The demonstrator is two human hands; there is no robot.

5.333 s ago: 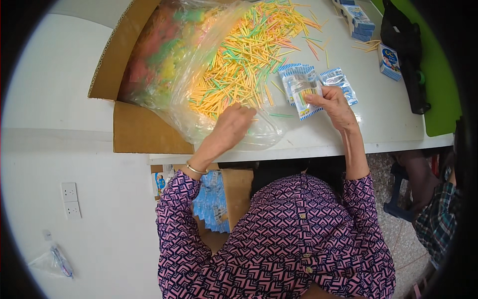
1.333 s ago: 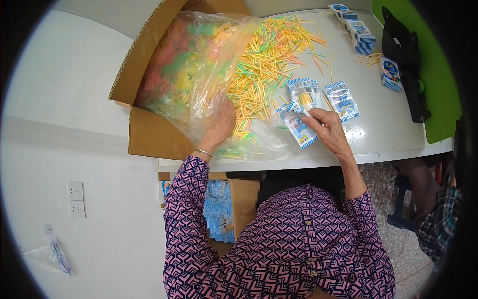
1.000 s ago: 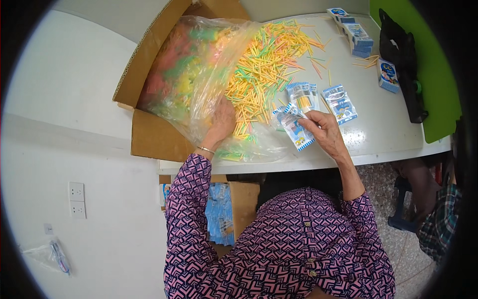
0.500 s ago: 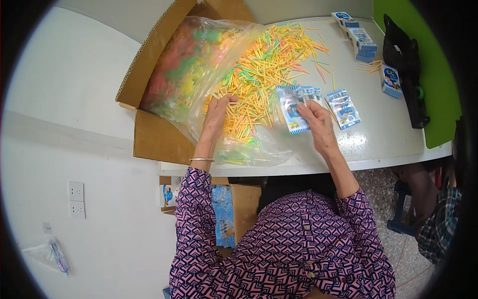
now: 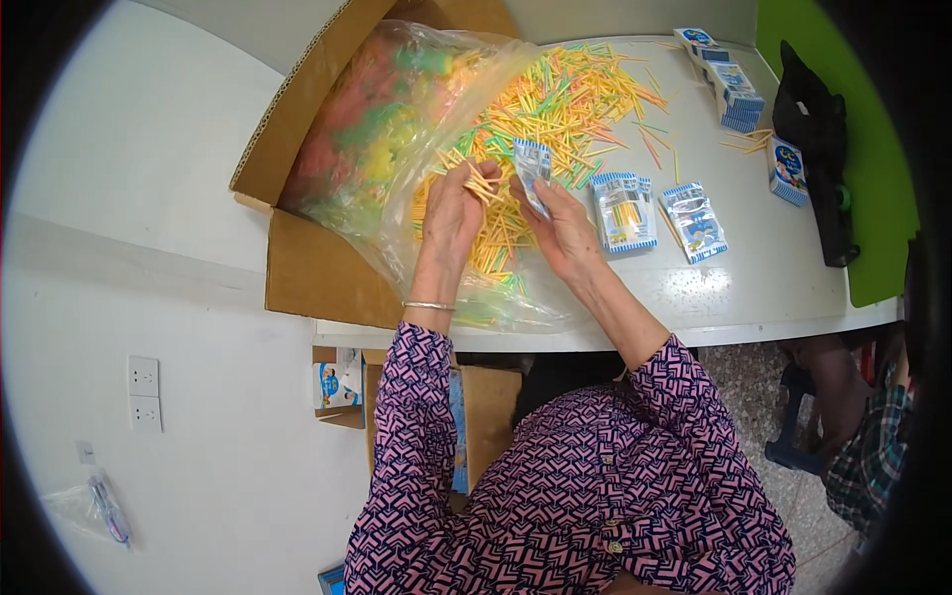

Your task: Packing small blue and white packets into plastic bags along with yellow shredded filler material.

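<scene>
My left hand (image 5: 453, 210) is closed around a small bunch of thin yellow sticks (image 5: 480, 184) at the near left side of the heap. Close beside it, my right hand (image 5: 563, 226) pinches a small blue-and-white packet (image 5: 534, 171), held tilted toward the left hand. The packet's contents cannot be made out. The loose heap of yellow, pink and green sticks (image 5: 555, 109) spreads over the table behind both hands. Just right of my right hand lies a stack of packets (image 5: 625, 213), the top one showing sticks inside. Further right is another packet pile (image 5: 693, 222).
On the left stands an open cardboard box (image 5: 322, 268) with a clear plastic bag (image 5: 367, 139) of coloured sticks. Small boxed packs (image 5: 736, 97) and a black object (image 5: 813, 149) line the table's right side by a green panel (image 5: 883, 218). Another person's checkered sleeve (image 5: 873, 451) shows lower right.
My right hand has moved left from the packet stack and now holds one packet up. My left hand has gathered a bunch of sticks and shifted slightly right.
</scene>
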